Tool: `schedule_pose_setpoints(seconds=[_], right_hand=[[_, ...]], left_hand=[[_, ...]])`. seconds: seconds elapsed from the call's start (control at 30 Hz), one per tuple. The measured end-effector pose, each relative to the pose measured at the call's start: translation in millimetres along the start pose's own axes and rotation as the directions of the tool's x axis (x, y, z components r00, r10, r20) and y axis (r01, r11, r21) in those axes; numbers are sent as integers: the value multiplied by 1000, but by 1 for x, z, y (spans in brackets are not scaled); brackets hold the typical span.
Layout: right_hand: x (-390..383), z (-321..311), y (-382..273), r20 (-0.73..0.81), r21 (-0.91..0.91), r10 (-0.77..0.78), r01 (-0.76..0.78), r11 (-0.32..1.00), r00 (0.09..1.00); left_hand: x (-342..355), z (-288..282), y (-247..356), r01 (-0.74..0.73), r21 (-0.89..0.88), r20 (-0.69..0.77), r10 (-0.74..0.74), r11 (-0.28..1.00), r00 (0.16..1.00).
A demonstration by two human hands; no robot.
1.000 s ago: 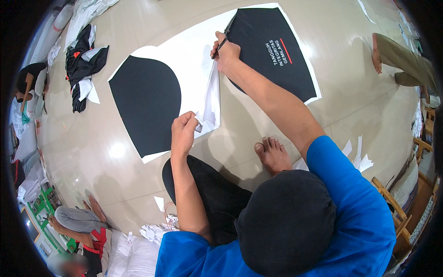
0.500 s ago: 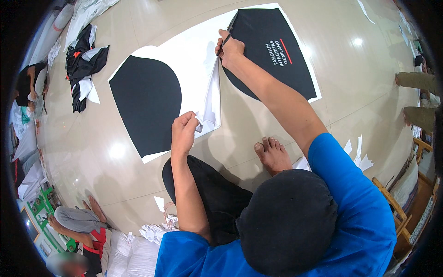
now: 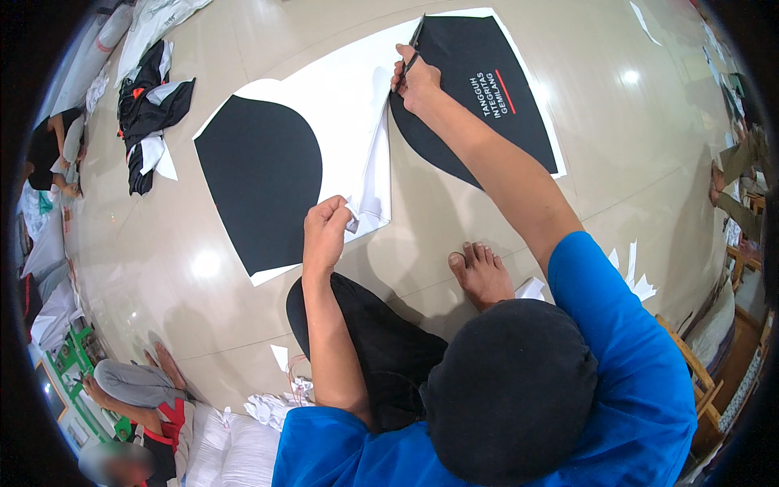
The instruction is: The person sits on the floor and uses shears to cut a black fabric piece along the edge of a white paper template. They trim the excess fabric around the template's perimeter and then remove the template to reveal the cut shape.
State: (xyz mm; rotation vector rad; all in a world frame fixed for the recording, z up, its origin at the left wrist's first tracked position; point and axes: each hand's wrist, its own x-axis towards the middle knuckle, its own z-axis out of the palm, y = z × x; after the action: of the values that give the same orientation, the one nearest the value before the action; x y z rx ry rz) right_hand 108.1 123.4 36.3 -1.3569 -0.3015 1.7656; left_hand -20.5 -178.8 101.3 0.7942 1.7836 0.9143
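My right hand (image 3: 416,77) grips black-handled scissors (image 3: 415,36), their blades along the left edge of a black printed panel (image 3: 462,57) with white lettering and a red stripe. The panel's white border belongs to a large white sheet (image 3: 341,97), partly cut and folded between this panel and a plain black panel (image 3: 256,183) on the left. My left hand (image 3: 324,227) is closed on the sheet's folded lower edge, beside the plain panel.
A black-and-white fabric pile (image 3: 150,105) lies left on the tiled floor. Seated co-workers appear at far left (image 3: 49,154) and lower left (image 3: 146,381); another person's legs (image 3: 738,195) are at right. Paper scraps (image 3: 637,276), white bundles (image 3: 227,446) and wooden frames (image 3: 698,373) surround me.
My right hand and the scissors have moved up and slightly right along the cut. My left hand stays about where it was. The person at the right has stepped toward the edge of view.
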Motion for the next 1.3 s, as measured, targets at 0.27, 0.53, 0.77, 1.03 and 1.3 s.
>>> schedule_pose_setpoints(seconds=[0.27, 0.53, 0.77, 1.03, 1.3], right_hand=[[4, -5, 2, 14, -42, -21, 21, 999, 1000], [8, -4, -11, 34, -30, -25, 26, 999, 999], [11, -7, -14, 31, -72, -30, 32, 997, 999], [22, -18, -25, 79, -159, -50, 62, 985, 996], [-41, -71, -108, 334, -374, -287, 406, 834, 898]], left_hand=[[0, 1, 2, 0, 9, -3, 0, 1000, 1000], [1, 0, -1, -2, -5, 5, 2, 1000, 1000], [0, 1, 6, -1, 25, -18, 1, 1000, 1000], [5, 4, -1, -3, 0, 22, 3, 1000, 1000], [29, -18, -17, -276, -445, -737, -173, 852, 654]])
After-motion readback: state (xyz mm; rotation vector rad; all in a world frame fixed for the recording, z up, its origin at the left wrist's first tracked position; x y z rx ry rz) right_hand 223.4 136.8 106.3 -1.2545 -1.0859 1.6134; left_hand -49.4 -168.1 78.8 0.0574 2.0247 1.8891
